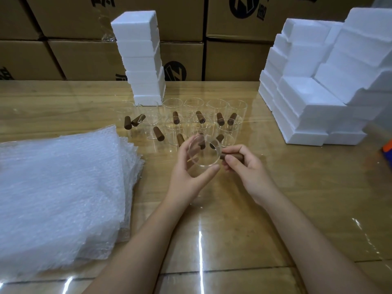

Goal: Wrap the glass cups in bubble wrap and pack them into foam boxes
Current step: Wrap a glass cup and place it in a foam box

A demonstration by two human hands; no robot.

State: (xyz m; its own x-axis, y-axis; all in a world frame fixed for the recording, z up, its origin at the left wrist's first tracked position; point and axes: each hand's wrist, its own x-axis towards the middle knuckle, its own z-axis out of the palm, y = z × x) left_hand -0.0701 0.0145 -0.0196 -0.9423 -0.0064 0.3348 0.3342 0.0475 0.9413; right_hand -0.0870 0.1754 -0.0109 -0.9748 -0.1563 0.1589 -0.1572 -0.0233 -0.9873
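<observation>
Clear glass cup with brown wooden handle held above the wooden table — left hand cups its body, right hand pinches the handle — near the bubble wrap stack.

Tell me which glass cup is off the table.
The cup in both hands: left hand cups its glass body, right hand grips its wooden handle. The other cups stand on the table.
</observation>
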